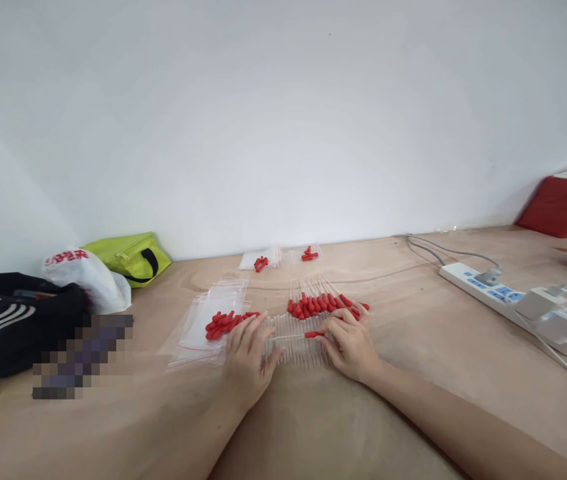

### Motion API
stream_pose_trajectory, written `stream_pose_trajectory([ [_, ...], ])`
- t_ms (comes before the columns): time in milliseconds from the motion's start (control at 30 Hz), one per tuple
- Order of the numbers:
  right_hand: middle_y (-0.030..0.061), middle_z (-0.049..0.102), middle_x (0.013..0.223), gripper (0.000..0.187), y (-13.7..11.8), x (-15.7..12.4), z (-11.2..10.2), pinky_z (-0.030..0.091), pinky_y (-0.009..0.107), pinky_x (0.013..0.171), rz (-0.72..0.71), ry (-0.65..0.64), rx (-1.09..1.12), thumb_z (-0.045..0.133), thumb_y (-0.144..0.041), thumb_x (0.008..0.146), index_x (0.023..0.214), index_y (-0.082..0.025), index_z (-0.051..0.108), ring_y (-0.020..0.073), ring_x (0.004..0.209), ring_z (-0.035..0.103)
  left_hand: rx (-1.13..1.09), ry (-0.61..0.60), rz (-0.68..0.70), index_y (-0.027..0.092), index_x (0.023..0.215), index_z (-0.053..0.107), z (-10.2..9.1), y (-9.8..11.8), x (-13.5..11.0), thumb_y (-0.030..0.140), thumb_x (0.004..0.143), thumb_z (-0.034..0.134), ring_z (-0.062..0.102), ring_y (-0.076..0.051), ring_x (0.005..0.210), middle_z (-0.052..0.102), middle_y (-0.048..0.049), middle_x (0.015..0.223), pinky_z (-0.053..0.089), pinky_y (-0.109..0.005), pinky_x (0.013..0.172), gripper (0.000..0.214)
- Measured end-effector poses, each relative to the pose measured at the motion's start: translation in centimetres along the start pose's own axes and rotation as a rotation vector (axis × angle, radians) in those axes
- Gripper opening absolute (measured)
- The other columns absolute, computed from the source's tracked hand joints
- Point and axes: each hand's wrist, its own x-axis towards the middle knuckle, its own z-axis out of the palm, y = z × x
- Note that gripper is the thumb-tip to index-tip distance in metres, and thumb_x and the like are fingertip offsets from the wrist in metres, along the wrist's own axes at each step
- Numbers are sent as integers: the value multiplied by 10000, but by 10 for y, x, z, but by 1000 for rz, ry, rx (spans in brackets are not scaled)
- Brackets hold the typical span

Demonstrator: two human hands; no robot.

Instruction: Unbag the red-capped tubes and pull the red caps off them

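Note:
My right hand point(350, 343) pinches a red rubber dropper bulb point(314, 335) between thumb and fingers. A thin clear glass tube point(290, 339) runs from that bulb toward my left hand point(248, 353), whose curved fingers and thumb are around its other end. Beneath and between my hands lies a row of loose clear glass tubes point(300, 357). Just beyond them are several droppers with red bulbs point(320, 303), their glass ends pointing away from me. A pile of loose red bulbs point(222, 325) rests on clear zip bags point(198, 337) beside my left hand.
Near the wall, two small bags point(273, 257) have red bulbs point(309, 254) on them. On the left are a black bag point(23, 327), a white plastic bag point(90, 273) and a lime-green pouch point(133, 257). A power strip point(478, 285) with plugs and cables stands right, before a red bag point(563, 207).

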Motion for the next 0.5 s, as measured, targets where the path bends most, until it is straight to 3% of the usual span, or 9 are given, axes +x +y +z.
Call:
stream_pose_trajectory([
  [100,-36,627,689,131,-6,-1,2,127,414,957,-66,-29,5,478,-264,819,745,-220,577,136,780,509,17,-59,108,227,1023,569,0,5,2,285,809,512,502,-251,1068,602,-61,1111,337,-445,914,229],
  [233,-27,637,739,111,-11,-1,4,110,430,959,-105,-47,45,494,-281,812,814,-225,590,145,809,501,-63,-79,141,252,835,633,-1,11,5,263,838,474,570,-203,973,671,19,971,298,-443,954,159],
  [333,-35,635,767,144,-11,0,6,113,428,955,-157,-28,43,546,-337,788,898,-263,602,145,808,486,-100,-109,160,244,820,641,-2,12,7,245,840,469,583,-194,953,682,24,940,310,-435,951,173],
  [500,-41,582,630,108,-8,-3,8,133,433,934,-206,-46,-21,549,-344,791,810,-278,632,136,727,451,-142,-144,185,239,829,644,-5,14,7,191,830,462,588,-199,954,692,26,902,314,-442,940,188],
])
